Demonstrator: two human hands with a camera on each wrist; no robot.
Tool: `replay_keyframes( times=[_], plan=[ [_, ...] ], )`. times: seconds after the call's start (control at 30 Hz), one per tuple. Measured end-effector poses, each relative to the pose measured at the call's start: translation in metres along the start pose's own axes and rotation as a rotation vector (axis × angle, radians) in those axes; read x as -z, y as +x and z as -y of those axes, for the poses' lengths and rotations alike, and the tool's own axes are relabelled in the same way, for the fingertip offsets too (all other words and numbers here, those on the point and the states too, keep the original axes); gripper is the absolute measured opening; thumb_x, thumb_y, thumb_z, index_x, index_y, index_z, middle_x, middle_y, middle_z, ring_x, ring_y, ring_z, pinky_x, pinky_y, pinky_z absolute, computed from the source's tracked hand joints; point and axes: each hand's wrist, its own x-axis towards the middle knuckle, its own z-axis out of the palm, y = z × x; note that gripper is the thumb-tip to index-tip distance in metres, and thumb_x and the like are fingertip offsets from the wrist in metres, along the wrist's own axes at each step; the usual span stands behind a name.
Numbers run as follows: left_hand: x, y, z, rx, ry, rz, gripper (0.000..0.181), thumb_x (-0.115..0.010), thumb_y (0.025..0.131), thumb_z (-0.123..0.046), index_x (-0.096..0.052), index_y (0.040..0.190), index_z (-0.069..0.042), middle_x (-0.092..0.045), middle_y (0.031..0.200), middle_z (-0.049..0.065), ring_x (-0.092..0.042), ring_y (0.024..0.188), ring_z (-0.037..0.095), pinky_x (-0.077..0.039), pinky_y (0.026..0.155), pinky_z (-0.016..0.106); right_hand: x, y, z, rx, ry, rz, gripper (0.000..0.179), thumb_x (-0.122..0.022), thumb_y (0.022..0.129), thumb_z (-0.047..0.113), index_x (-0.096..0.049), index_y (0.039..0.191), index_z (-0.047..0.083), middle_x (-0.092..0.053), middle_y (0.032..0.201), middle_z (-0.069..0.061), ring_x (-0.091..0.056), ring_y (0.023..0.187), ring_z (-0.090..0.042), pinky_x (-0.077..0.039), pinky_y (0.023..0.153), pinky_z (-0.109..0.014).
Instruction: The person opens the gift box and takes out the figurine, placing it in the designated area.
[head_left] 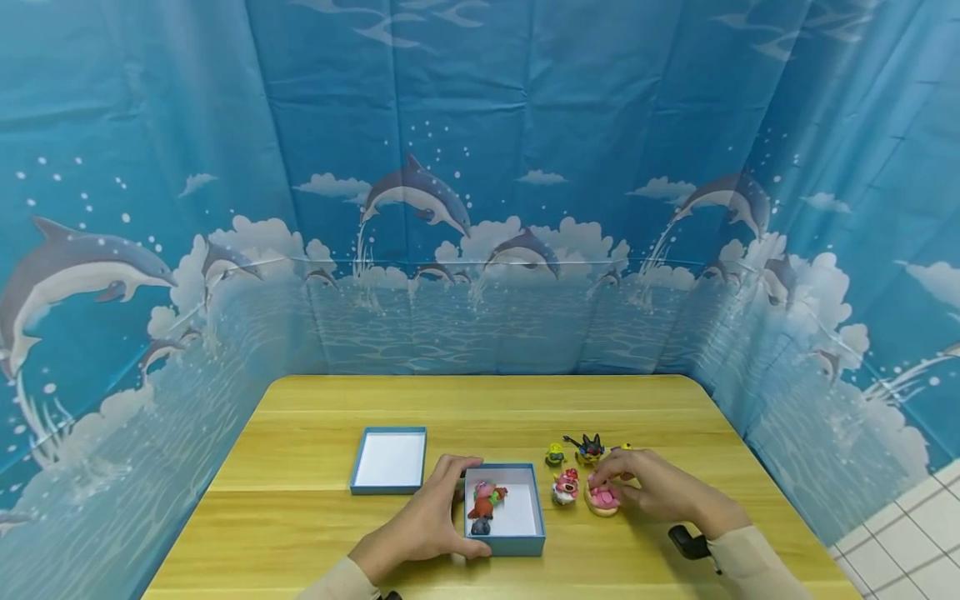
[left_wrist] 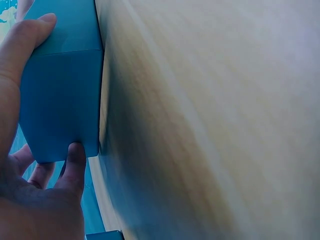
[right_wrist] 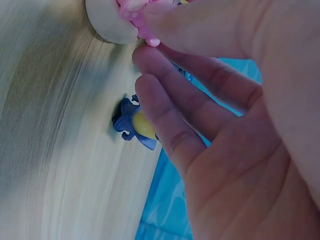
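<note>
My left hand [head_left: 429, 518] grips the blue open box [head_left: 517, 547] by its left side, thumb at the near wall and fingers toward the far corner. In the left wrist view its fingers press against the box's blue wall [left_wrist: 62, 100]. Inside the white interior, a red-brown toy figure [head_left: 482, 507] and a dark grey one [head_left: 481, 526] lie along the left. To the right of the box, my right hand [head_left: 663, 492] pinches a pink toy figurine [head_left: 604, 497] with a round pale base. The right wrist view shows the thumb over this pink figurine [right_wrist: 142, 17], partly hiding it.
A shallow blue lid [head_left: 389, 458] with a white inside lies left of the box. Near my right hand stand a pink-and-white figure [head_left: 566, 487], a small yellow-green figure [head_left: 555, 454] and a black-eared figure [head_left: 590, 450]. A dolphin-print curtain [head_left: 480, 325] borders the wooden table [head_left: 300, 517].
</note>
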Motion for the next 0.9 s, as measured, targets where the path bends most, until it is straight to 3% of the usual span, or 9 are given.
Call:
replay_keyframes(
  times=[0.33, 0.47, 0.63, 0.9],
  plan=[
    [0.000, 0.000, 0.001, 0.004, 0.006, -0.008, 0.127, -0.107, 0.079, -0.061, -0.038, 0.179, -0.023, -0.046, 0.169, 0.004, -0.060, 0.145, 0.024, -0.057, 0.123, 0.052, 0.004, 0.000, 0.006, -0.072, -0.034, -0.007, 0.027, -0.079, 0.111, 0.008, -0.084, 0.134, 0.022, -0.083, 0.133, 0.003, -0.079, 0.120, -0.020, -0.068, 0.101, -0.048],
    [0.000, -0.001, 0.001, 0.005, 0.005, -0.008, 0.127, -0.106, 0.080, -0.061, -0.038, 0.179, -0.023, -0.046, 0.169, 0.004, -0.060, 0.145, 0.024, -0.057, 0.122, 0.052, 0.006, -0.001, 0.011, -0.112, -0.048, -0.034, 0.025, -0.081, 0.110, 0.014, -0.083, 0.134, 0.020, -0.083, 0.133, 0.001, -0.080, 0.117, -0.026, -0.069, 0.100, -0.050],
    [-0.001, -0.001, 0.001, -0.001, 0.009, -0.009, 0.127, -0.106, 0.080, -0.062, -0.038, 0.179, -0.023, -0.047, 0.168, 0.003, -0.060, 0.145, 0.024, -0.057, 0.122, 0.050, 0.008, -0.002, 0.017, -0.104, -0.087, -0.089, 0.023, -0.082, 0.108, 0.013, -0.083, 0.131, 0.017, -0.083, 0.129, -0.002, -0.081, 0.112, -0.029, -0.069, 0.097, -0.050],
    [-0.001, -0.001, -0.001, -0.001, 0.001, -0.001, 0.126, -0.106, 0.081, -0.061, -0.038, 0.179, -0.024, -0.047, 0.168, 0.003, -0.061, 0.145, 0.024, -0.057, 0.122, 0.049, 0.012, 0.000, 0.024, -0.070, -0.123, -0.158, 0.022, -0.083, 0.107, 0.009, -0.083, 0.128, 0.017, -0.084, 0.128, -0.006, -0.080, 0.105, -0.018, -0.070, 0.090, -0.046]
  ],
)
